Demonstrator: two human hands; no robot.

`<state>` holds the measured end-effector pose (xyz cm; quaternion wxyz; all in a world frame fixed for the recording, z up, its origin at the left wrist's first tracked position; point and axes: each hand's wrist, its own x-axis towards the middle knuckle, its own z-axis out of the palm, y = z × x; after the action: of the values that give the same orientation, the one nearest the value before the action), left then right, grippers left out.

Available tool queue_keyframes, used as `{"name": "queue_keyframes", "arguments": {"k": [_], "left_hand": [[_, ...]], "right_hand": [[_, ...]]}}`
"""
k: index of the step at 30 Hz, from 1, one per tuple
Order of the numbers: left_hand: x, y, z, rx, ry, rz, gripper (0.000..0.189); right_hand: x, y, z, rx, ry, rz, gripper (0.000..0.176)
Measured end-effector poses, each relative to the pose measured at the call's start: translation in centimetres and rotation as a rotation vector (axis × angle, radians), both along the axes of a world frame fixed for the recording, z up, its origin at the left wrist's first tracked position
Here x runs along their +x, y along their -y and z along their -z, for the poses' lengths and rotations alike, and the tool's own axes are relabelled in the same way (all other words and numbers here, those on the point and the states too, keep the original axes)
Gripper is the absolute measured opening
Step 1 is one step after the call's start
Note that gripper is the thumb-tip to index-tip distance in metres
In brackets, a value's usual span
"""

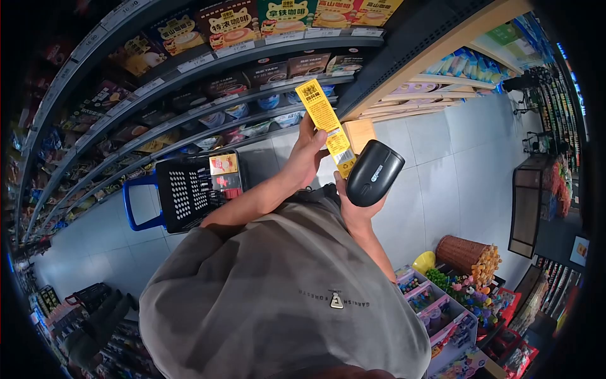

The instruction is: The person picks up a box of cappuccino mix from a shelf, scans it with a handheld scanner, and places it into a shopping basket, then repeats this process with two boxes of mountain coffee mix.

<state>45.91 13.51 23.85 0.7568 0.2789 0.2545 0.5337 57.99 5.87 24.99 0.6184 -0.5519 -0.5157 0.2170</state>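
The left hand (306, 151) has its fingers clamped on one long yellow box (322, 117), thumb laid across the printed face, so that its upper end stands clear ahead of them and its barcode end reaches back toward the other hand. The right hand (360, 216) is closed round one black handheld device (376, 174) with a single small label on top; those fingers are just beside the box's near end, though whether they touch it I cannot tell. Just ahead of the right fingers, partly hidden by the device, is one pale wooden block (360, 134). To the left of the left fingers, lower down, stands one black basket (180, 197) with one blue handle (131, 203) and at least two small cartons (223, 164) inside. Farther ahead of them, several shelf tiers rise, the uppermost in view bearing at least five large coffee cartons (284, 16). Well behind the right fingers, off to the right, lies one brown wicker basket (463, 252) beside artificial-looking flowers (470, 287).
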Motion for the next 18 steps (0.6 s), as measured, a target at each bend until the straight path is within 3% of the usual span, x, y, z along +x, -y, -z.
{"name": "queue_keyframes", "arguments": {"k": [2,8,15,17,18], "left_hand": [[-0.1,-0.1,-0.1,-0.008,-0.027,0.013,0.072],[-0.6,-0.5,0.3,-0.114,0.079,0.040,0.065],[-0.5,-1.5,1.5,-0.091,0.181,-0.076,0.055],[-0.6,-1.7,1.7,-0.063,0.177,-0.094,0.054],[-0.7,-2.1,1.8,-0.046,0.125,-0.137,0.053]], "right_hand": [[0.2,0.2,0.2,-0.101,0.006,0.008,0.071],[-0.8,0.1,-0.8,-0.058,0.016,-0.010,0.058],[-0.7,0.2,-1.2,-0.079,0.051,-0.012,0.057],[-0.1,0.1,-2.0,-0.253,0.163,-0.012,0.055],[0.2,0.0,-1.9,-0.293,0.083,-0.014,0.048]]}}
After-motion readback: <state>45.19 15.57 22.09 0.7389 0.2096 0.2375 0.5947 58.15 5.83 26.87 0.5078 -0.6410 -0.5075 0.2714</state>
